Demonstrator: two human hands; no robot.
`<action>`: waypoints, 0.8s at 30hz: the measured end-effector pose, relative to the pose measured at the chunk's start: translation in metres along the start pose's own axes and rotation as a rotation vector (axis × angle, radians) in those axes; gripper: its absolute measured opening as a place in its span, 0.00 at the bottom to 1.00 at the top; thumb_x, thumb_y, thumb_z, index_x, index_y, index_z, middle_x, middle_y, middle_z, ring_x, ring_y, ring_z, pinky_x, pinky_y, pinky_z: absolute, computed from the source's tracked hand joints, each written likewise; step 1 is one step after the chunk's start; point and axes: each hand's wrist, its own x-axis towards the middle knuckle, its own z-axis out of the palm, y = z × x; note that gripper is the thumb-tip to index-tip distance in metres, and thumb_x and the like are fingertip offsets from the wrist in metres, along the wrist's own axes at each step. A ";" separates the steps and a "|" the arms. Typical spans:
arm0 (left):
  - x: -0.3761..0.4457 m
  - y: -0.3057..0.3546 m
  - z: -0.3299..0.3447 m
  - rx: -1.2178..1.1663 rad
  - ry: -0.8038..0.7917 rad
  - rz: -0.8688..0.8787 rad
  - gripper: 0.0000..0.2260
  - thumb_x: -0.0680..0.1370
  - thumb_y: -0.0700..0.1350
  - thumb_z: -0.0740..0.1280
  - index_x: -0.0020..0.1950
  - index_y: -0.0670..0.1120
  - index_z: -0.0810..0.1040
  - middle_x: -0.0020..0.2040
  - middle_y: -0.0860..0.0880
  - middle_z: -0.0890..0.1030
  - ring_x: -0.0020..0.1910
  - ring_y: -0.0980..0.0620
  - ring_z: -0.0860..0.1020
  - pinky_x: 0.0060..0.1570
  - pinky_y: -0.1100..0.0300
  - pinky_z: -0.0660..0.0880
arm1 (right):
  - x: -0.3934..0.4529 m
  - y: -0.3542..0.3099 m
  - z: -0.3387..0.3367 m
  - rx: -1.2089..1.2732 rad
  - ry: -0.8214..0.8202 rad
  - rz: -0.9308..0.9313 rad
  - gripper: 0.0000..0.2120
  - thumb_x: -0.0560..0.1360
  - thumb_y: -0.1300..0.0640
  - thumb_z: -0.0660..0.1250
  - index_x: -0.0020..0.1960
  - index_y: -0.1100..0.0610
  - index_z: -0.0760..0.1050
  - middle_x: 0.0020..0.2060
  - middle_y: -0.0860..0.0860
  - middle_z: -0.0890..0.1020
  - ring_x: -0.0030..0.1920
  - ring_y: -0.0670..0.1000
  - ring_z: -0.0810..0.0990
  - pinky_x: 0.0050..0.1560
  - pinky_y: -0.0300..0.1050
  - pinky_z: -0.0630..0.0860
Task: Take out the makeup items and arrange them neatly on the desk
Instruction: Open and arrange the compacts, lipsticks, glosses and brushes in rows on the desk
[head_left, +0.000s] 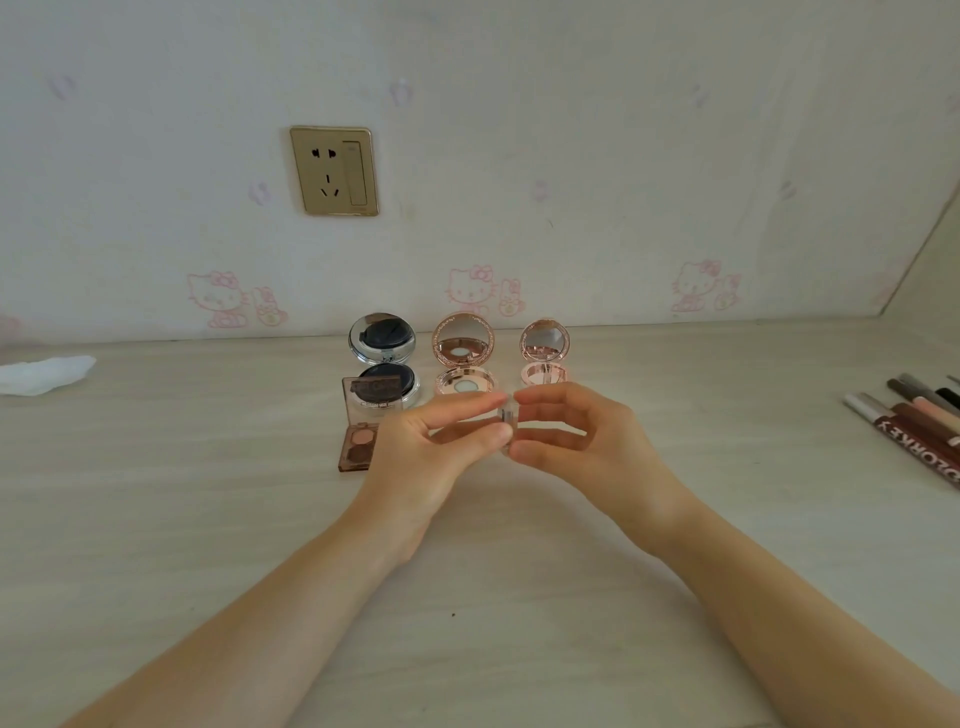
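Both hands meet above the middle of the desk. My left hand (436, 441) and my right hand (576, 434) pinch a small clear case (508, 417) between their fingertips, held upright just above the desk. Behind them three round compacts stand open with mirrors up: a black and silver cushion compact (383, 353), a rose-gold compact (464, 358) and a smaller pink compact (544, 353). A brown eyeshadow palette (358, 436) lies open in front of the black compact, partly behind my left hand.
Several brown and white makeup pens (919, 421) lie in a row at the right edge of the desk (208, 519). A crumpled white tissue (44, 374) sits at the far left. The wall (571, 156) with a gold socket (335, 171) closes the back.
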 end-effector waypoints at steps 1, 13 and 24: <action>0.000 0.000 0.000 0.026 0.010 0.030 0.13 0.68 0.37 0.76 0.49 0.50 0.86 0.52 0.51 0.85 0.53 0.51 0.83 0.57 0.52 0.77 | 0.000 0.000 0.000 0.009 0.004 0.004 0.20 0.68 0.65 0.75 0.56 0.49 0.78 0.49 0.49 0.84 0.49 0.49 0.85 0.51 0.41 0.80; 0.001 -0.003 -0.001 -0.188 -0.086 -0.042 0.17 0.71 0.30 0.70 0.58 0.41 0.80 0.54 0.45 0.84 0.55 0.49 0.82 0.50 0.62 0.79 | 0.003 -0.001 0.000 -0.076 0.044 -0.125 0.19 0.69 0.64 0.75 0.56 0.48 0.79 0.47 0.44 0.83 0.49 0.46 0.83 0.47 0.36 0.78; -0.002 -0.003 0.000 -0.010 -0.023 -0.071 0.15 0.67 0.39 0.77 0.53 0.46 0.84 0.52 0.49 0.85 0.52 0.48 0.83 0.57 0.51 0.77 | 0.000 -0.001 0.002 -0.018 0.022 -0.146 0.17 0.73 0.65 0.71 0.58 0.50 0.79 0.49 0.45 0.84 0.54 0.44 0.82 0.49 0.33 0.77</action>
